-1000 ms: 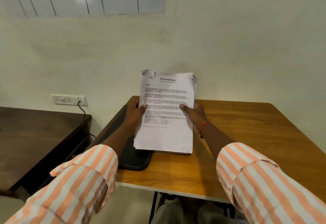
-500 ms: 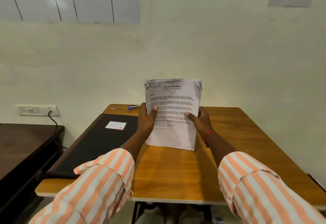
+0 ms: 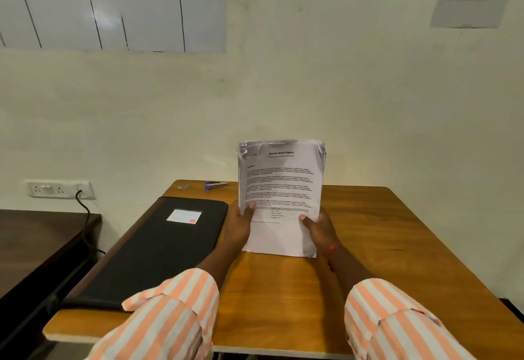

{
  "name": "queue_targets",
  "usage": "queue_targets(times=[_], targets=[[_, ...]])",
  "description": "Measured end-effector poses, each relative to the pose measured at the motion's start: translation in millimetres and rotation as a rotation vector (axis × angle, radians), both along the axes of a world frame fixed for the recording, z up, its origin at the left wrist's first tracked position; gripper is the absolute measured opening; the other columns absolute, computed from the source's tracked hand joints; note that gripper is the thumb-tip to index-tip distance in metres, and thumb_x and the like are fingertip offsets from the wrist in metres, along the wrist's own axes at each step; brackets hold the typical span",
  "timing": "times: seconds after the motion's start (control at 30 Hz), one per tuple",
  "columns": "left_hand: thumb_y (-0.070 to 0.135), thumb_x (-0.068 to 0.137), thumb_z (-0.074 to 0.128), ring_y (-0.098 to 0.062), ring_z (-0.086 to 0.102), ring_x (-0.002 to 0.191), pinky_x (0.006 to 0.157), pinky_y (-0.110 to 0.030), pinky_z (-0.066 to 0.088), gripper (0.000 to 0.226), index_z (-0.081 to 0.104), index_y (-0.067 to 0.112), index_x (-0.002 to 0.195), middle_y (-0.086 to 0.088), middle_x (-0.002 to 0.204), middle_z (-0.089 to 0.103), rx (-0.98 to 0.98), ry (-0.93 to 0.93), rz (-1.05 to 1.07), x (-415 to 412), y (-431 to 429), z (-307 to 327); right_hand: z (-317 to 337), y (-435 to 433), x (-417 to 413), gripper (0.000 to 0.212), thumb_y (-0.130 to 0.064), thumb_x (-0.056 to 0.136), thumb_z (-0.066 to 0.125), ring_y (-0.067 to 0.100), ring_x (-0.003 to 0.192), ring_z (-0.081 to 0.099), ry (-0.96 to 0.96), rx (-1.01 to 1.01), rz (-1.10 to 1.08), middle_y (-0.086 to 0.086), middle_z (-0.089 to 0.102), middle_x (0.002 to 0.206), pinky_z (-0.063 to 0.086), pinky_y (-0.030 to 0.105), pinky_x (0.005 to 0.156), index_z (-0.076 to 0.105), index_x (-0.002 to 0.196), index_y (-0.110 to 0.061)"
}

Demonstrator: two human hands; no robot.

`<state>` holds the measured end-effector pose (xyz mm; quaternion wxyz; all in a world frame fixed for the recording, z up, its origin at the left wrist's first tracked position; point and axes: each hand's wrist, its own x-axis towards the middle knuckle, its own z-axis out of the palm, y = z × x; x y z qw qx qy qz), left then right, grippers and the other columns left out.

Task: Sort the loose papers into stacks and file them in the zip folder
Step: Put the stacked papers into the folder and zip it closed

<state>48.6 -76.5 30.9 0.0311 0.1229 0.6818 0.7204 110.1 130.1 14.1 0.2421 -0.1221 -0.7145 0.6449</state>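
While left hand [image 3: 237,227] and right hand [image 3: 322,233] fingers pinch the upright paper stack [image 3: 280,186], zip folder [image 3: 158,249] flat beside it

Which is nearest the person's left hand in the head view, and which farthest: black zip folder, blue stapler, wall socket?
1. Black zip folder, flat on the table just left of the left hand, which grips the stack of papers.
2. Blue stapler, at the table's far edge.
3. Wall socket, on the wall far to the left.
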Motion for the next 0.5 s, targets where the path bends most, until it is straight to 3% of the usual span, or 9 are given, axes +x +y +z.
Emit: queue_targets(times=[0.07,0.13,0.3,0.5], targets=[[0.038,0.103,0.054,-0.014,0.071,0.091,0.058,-0.021,0.057,0.036,0.042,0.025,0.134,0.006,0.114,0.065,-0.014,-0.033,0.0,3,0,-11,-13,-1,-1,0.037,-0.001,0.096,0.06,0.027,0.117,0.063,-0.03,0.015,-0.011,0.006,0.067,0.124,0.051,0.045,0.102,0.056,0.131,-0.011],[0.04,0.103,0.054,-0.018,0.071,0.097,0.063,-0.025,0.06,0.034,0.042,0.028,0.132,0.002,0.12,0.065,-0.062,-0.012,0.03,0,4,-14,-15,2,-4,0.036,-0.006,0.097,0.06,0.028,0.116,0.063,-0.057,0.062,-0.041,0.008,0.067,0.125,0.051,0.045,0.1,0.057,0.132,-0.01],[0.033,0.103,0.057,-0.023,0.068,0.106,0.082,-0.036,0.061,0.033,0.053,0.02,0.133,-0.004,0.126,0.067,-0.186,0.063,0.052,-7,30,-5,4,24,-3,0.031,-0.011,0.098,0.059,0.029,0.115,0.061,-0.157,0.201,-0.163,0.009,0.064,0.126,0.049,0.033,0.092,0.057,0.129,-0.006],[0.024,0.102,0.06,-0.03,0.063,0.12,0.096,-0.039,0.053,0.038,0.057,0.008,0.135,-0.008,0.137,0.063,-0.401,0.018,-0.117,6,96,-15,-1,87,27,0.039,-0.016,0.093,0.06,0.037,0.114,0.061,-0.482,0.433,-0.309,0.015,0.062,0.13,0.053,0.046,0.095,0.052,0.131,-0.009]])
